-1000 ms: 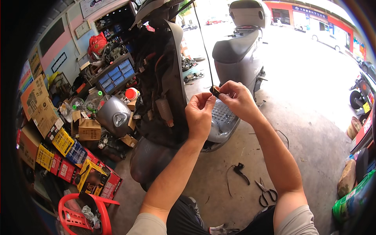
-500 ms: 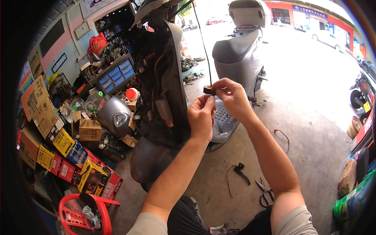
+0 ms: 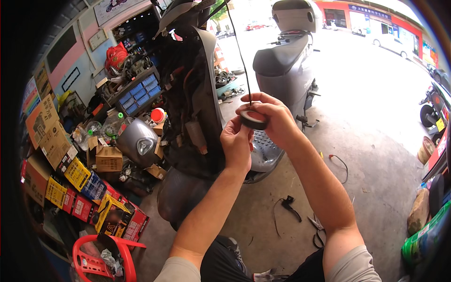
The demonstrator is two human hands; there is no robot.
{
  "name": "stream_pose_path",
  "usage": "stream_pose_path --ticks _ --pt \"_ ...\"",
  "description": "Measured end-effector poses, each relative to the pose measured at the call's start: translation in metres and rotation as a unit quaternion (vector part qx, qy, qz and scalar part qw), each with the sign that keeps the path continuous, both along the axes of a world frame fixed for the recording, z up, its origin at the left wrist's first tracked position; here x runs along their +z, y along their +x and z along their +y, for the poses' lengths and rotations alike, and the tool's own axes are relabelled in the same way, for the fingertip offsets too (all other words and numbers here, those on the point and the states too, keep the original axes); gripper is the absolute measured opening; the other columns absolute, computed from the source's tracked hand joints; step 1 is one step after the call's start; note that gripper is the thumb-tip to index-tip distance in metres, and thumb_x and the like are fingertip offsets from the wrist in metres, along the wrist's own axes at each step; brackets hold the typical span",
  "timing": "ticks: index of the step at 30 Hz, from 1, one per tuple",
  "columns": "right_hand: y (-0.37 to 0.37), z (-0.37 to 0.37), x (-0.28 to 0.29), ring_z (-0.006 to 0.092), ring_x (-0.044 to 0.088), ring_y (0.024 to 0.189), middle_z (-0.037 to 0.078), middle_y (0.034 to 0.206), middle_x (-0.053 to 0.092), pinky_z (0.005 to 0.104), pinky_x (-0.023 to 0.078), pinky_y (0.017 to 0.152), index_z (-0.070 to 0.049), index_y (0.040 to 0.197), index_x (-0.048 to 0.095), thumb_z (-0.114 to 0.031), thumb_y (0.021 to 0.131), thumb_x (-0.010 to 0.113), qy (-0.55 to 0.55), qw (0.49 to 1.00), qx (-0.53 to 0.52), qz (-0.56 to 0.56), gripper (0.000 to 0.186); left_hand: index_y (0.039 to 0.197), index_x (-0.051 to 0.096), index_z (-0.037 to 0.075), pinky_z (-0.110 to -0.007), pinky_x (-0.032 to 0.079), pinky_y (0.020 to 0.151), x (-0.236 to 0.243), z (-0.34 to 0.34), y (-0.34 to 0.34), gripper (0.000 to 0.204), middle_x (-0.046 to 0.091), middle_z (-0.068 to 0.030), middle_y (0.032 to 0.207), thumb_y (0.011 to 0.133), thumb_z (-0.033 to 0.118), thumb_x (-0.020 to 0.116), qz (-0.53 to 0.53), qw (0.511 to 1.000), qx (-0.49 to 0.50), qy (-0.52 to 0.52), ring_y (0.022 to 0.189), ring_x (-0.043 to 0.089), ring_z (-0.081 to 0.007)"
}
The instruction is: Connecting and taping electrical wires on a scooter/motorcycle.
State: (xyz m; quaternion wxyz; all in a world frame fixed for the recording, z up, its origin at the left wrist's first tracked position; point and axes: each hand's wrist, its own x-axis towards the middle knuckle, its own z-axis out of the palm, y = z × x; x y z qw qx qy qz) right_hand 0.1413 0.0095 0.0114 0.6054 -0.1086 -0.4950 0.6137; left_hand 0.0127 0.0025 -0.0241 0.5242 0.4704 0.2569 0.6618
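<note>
Head view: my right hand (image 3: pixel 276 119) is clamped on a black ring-shaped roll (image 3: pixel 254 125), gripping its right edge, seemingly to steady it. My left hand (image 3: pixel 236 146) has its fingertips drawn together just beside the roll; what they pinch, I cannot tell. A dark cable (image 3: pixel 246 70) drops to the roll, probably why both hands meet this high, the scooter's footboard (image 3: pixel 266 157) behind.

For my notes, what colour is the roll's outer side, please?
The roll is black outside; best in head view.
</note>
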Motion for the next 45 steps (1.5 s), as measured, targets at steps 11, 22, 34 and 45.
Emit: stream_pose_path --ticks 11,22,34,45 --pt "0.032 0.012 -0.011 0.0117 0.062 0.095 0.008 0.103 0.065 0.0241 0.051 0.083 0.004 0.115 0.059 -0.009 0.09 0.066 0.107 0.957 -0.154 -0.221 0.029 0.099 0.065 0.005 -0.018 0.027 0.044 0.01 -0.002 0.004 0.01 0.054 0.0057 0.069 0.096 0.014 0.064 0.103 0.99 0.066 0.076 0.055 0.042 -0.0008" --pt "0.032 -0.013 -0.007 0.0149 0.063 0.091 0.007 0.092 0.068 0.0317 0.05 0.084 0.0 0.099 0.068 -0.007 0.084 0.07 0.172 0.856 -0.322 -0.367 0.016 0.094 0.066 0.001 -0.017 0.036 0.056 0.012 0.011 0.005 0.011 0.06 0.0043 0.077 0.094 0.012 0.067 0.192 0.967 0.137 0.092 0.062 0.046 -0.0005" --pt "0.031 -0.019 -0.009 0.0297 0.058 0.094 0.009 0.09 0.071 0.04 0.043 0.091 -0.004 0.093 0.072 -0.011 0.076 0.073 0.212 0.728 -0.495 -0.424 0.018 0.094 0.061 0.005 -0.02 0.033 0.048 0.023 0.01 0.005 0.014 0.045 0.007 0.067 0.098 0.018 0.061 0.123 0.988 -0.088 -0.034 0.055 0.036 -0.0029" --pt "0.029 -0.038 0.0 0.0299 0.06 0.092 0.01 0.09 0.071 0.0399 0.043 0.089 -0.004 0.091 0.073 -0.012 0.079 0.073 0.189 0.728 -0.47 -0.462 0.015 0.087 0.063 0.005 -0.021 0.035 0.038 0.031 0.015 0.012 0.014 0.061 0.0021 0.071 0.092 0.016 0.069 0.273 0.952 0.095 0.099 0.052 0.047 -0.0023"
